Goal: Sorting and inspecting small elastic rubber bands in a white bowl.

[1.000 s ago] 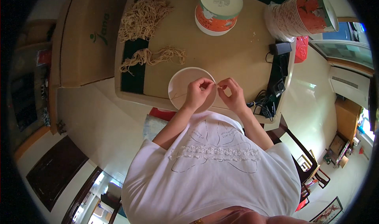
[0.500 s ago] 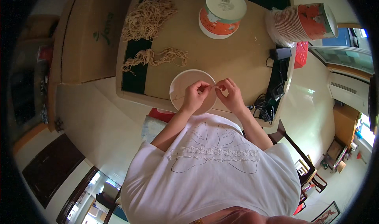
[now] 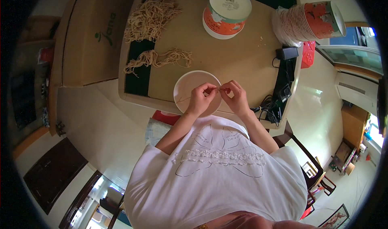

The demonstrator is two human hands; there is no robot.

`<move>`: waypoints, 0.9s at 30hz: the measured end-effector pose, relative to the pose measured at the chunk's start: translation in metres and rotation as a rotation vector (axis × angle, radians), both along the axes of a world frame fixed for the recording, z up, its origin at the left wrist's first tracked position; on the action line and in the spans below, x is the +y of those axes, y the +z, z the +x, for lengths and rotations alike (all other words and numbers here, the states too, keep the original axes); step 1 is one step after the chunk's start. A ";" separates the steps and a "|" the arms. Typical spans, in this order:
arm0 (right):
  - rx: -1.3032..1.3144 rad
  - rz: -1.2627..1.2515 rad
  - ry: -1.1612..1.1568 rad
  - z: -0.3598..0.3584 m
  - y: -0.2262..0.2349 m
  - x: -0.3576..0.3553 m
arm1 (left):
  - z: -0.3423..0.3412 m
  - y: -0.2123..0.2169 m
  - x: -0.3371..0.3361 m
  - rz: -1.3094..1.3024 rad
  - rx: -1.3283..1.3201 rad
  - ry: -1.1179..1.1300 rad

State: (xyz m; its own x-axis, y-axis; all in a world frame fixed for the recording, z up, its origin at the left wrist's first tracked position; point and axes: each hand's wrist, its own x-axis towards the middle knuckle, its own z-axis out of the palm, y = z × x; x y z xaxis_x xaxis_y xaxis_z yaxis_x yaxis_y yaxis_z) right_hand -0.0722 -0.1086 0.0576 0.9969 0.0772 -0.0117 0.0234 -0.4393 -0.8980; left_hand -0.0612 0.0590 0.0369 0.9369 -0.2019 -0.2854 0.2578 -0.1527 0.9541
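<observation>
My left hand [image 3: 202, 97] and my right hand [image 3: 234, 97] meet fingertip to fingertip, each in a pinch. They hover over the right side of a pale round tub [image 3: 178, 87] at the table's near edge. A thin beige string [image 3: 184, 99] shows inside the tub left of my left hand; its stretch between my fingertips is too small to make out clearly. Left of the tub lies a loose bunch of beige strings [image 3: 147, 59]. Behind that sits a bigger tangled heap of the same strings [image 3: 152, 19].
Beyond my hands stand upturned orange-and-white paper tubs [image 3: 226, 21]. A stack of nested tubs [image 3: 311, 21] lies at the far right in clear plastic. Black adapters and cables [image 3: 279, 99] line the right edge. A large cardboard box [image 3: 93, 39] stands left of the table [image 3: 242, 67].
My fingertips have drawn slightly closer together, still pinched over the tub. The string bunches and tubs stay where they were.
</observation>
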 end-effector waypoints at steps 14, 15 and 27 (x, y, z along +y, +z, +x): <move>-0.028 0.002 -0.007 -0.001 0.000 -0.003 | 0.002 0.004 -0.002 0.072 -0.181 0.007; -0.036 0.003 -0.002 -0.001 0.000 -0.003 | 0.002 0.006 -0.003 0.082 -0.194 0.006; -0.039 -0.026 0.010 -0.001 0.000 -0.003 | 0.002 0.013 -0.005 0.116 -0.206 -0.015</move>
State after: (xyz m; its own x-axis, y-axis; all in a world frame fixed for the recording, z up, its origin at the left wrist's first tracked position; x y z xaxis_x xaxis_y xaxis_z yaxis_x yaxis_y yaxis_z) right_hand -0.0736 -0.1116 0.0573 0.9958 0.0877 0.0252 0.0631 -0.4620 -0.8846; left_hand -0.0596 0.0536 0.0494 0.9748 -0.1934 -0.1108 0.0564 -0.2667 0.9621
